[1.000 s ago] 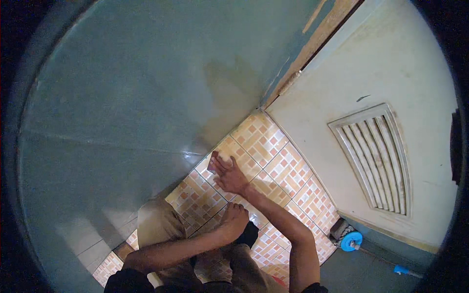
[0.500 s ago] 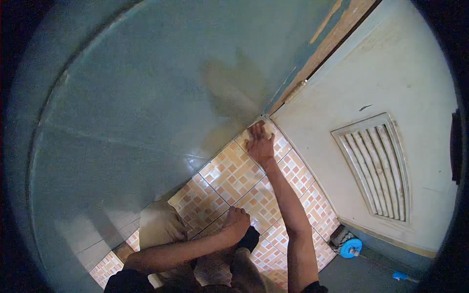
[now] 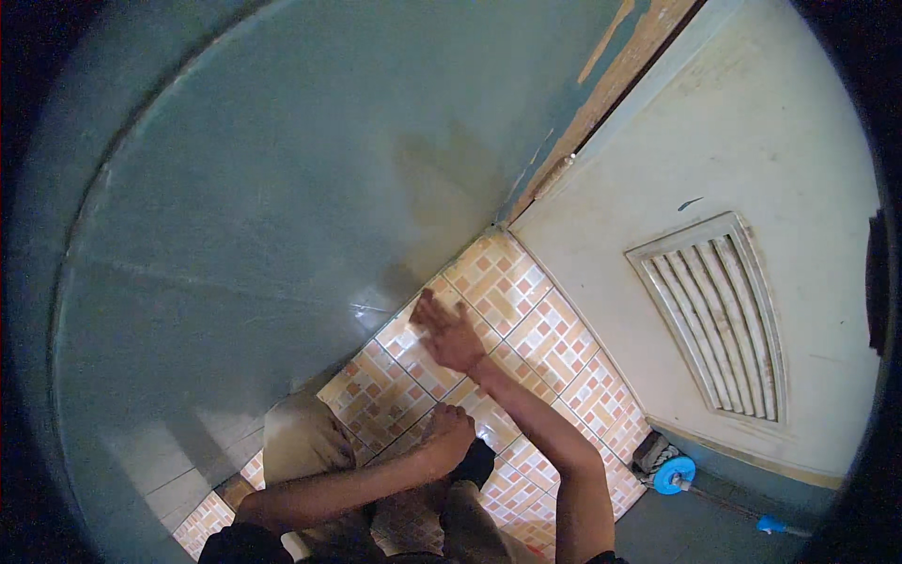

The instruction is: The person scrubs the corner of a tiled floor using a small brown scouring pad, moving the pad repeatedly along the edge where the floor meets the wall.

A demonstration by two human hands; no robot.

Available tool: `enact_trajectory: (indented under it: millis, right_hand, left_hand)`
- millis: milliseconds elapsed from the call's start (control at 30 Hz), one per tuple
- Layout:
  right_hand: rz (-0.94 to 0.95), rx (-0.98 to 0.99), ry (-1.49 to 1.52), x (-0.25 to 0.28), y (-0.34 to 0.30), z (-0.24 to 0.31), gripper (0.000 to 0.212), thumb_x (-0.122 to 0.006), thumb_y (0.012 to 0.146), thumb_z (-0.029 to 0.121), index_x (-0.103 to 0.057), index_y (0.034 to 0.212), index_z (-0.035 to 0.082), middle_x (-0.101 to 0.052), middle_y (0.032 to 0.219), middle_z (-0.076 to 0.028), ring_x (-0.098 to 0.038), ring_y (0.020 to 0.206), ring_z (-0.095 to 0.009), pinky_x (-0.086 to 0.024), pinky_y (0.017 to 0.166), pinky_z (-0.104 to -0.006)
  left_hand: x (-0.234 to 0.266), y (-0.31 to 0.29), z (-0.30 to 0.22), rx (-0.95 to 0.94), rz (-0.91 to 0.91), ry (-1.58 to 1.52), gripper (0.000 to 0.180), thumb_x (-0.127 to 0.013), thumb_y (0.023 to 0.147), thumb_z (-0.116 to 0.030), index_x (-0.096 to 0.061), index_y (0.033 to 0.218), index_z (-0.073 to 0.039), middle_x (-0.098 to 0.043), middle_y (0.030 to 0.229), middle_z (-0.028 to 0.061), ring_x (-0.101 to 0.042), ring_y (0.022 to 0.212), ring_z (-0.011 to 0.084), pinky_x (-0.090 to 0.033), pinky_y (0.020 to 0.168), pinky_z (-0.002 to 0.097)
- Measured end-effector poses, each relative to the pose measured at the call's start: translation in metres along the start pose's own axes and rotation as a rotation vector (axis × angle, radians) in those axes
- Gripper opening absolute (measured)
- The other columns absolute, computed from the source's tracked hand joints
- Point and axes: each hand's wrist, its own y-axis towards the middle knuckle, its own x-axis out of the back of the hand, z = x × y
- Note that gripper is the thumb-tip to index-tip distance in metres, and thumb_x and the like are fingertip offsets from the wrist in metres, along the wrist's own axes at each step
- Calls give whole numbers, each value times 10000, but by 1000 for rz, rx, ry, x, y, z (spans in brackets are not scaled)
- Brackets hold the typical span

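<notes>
My right hand (image 3: pixel 449 336) reaches down to the tiled floor (image 3: pixel 489 385) beside the foot of the grey-green wall (image 3: pixel 263 188). Its fingers are spread, with the tips slightly blurred. A pale patch shows between thumb and fingers; whether it is tile or something else I cannot make out. My left forearm crosses my lap, and my left hand (image 3: pixel 451 437) is closed with curled fingers near my knee. What it holds, if anything, is hidden. Just beside it shows a black shape (image 3: pixel 477 462), perhaps footwear.
A cream door (image 3: pixel 583 301) with a slatted vent (image 3: pixel 719 324) stands to the right, meeting the wall at a worn wooden frame (image 3: pixel 601 103). Near the door's lower edge lies a mop with a blue disc (image 3: pixel 675 476), its handle running right. The wall carries a brownish stain (image 3: pixel 437 179).
My right hand has moved from the corner by the door frame leftward and nearer to me along the wall's foot. My left hand has stayed about where it was.
</notes>
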Motion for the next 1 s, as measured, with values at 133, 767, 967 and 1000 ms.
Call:
enact_trajectory:
  millis: [133,767,967,1000]
  right_hand:
    - [-77,-167,-195,0,9,-54,637,-465,974,395,-330,1546,146,-213,1654,-77,-208,1520,-239,-292,1102,-675]
    - [-71,-144,-45,-9,7,8,679,-495,966,447,-364,1526,85,-232,1641,-134,-282,1476,-334,-293,1092,-675]
    - [-161,-198,-161,-10,13,-32,641,-535,943,426,-420,1489,112,-354,1588,-97,-381,1416,-261,-337,1043,-650]
    - [-141,-233,-140,0,17,-46,632,-523,947,426,-423,1488,116,-366,1582,-89,-377,1421,-256,-338,1046,-646]
  left_hand:
    - [0,2,0,2,-65,11,207,-618,854,-185,-697,1013,-78,-676,971,85,-631,976,239,-433,842,406]
    - [5,0,1,-23,29,-28,265,-567,890,-187,-675,1058,-13,-679,1029,144,-642,980,281,-461,858,438]
    - [12,-4,3,1,-36,-13,262,-568,878,-181,-678,1047,-14,-668,988,130,-632,954,274,-458,831,432]
    - [10,-5,3,7,-35,-17,262,-568,878,-181,-678,1047,-14,-668,988,130,-632,954,274,-458,831,432]
